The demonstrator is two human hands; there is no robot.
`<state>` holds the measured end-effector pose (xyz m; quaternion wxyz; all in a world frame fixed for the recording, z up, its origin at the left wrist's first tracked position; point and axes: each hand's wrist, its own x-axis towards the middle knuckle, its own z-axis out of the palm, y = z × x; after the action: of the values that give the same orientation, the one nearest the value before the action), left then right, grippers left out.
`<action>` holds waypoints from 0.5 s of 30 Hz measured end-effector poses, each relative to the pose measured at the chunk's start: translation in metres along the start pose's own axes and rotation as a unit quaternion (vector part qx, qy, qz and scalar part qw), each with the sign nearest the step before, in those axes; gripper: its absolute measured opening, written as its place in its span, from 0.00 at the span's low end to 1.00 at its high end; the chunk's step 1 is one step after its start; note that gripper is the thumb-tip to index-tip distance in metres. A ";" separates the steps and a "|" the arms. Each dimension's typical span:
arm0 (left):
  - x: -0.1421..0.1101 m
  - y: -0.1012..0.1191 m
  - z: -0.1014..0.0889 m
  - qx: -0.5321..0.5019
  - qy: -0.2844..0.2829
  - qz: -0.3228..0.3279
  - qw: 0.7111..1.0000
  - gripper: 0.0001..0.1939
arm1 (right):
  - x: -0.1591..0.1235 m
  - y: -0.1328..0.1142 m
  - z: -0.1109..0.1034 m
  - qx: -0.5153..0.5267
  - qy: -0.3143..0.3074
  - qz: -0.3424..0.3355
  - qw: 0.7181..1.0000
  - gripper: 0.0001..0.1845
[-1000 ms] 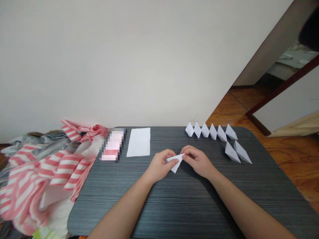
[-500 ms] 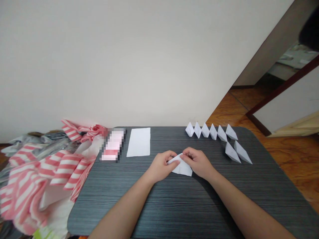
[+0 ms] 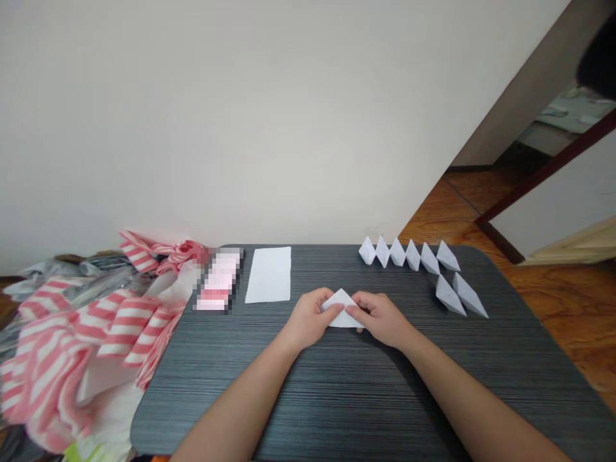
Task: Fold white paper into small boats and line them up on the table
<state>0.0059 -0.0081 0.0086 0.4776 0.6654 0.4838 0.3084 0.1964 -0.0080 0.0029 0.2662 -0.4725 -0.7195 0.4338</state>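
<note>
The left hand and right hand hold folded paper over the table.

The folded paper piece between the left hand and the right hand is white, matt and smooth, with crisp edges. Beyond the left hand, the flat sheet is plain matt paper; beyond the right, the folded paper shapes have smooth, creased faces. Under both hands, the dark tabletop looks finely ribbed, with a dull sheen. Far left of the hands, the striped cloth appears soft; far right, the wood-look floor is glossy.
</note>
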 end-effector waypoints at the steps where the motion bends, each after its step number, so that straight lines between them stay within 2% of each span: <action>1: 0.000 -0.001 0.000 -0.010 0.004 -0.005 1.000 0.13 | 0.000 0.000 0.000 0.011 -0.013 0.013 1.000 0.12; 4: 0.001 -0.003 0.000 -0.024 0.001 -0.015 1.000 0.13 | -0.001 0.000 0.000 0.034 -0.026 0.039 0.998 0.14; 10: 0.000 -0.002 0.000 -0.041 -0.049 -0.027 0.998 0.16 | 0.000 0.001 0.000 0.085 -0.019 0.071 0.994 0.14; 15: 0.000 -0.005 -0.002 -0.059 -0.043 -0.031 0.997 0.15 | 0.000 0.001 -0.001 0.103 -0.015 0.062 0.993 0.14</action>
<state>0.0025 -0.0075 0.0041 0.5455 0.6334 0.4642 0.2930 0.1975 -0.0079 0.0024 0.2756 -0.4797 -0.6441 0.5283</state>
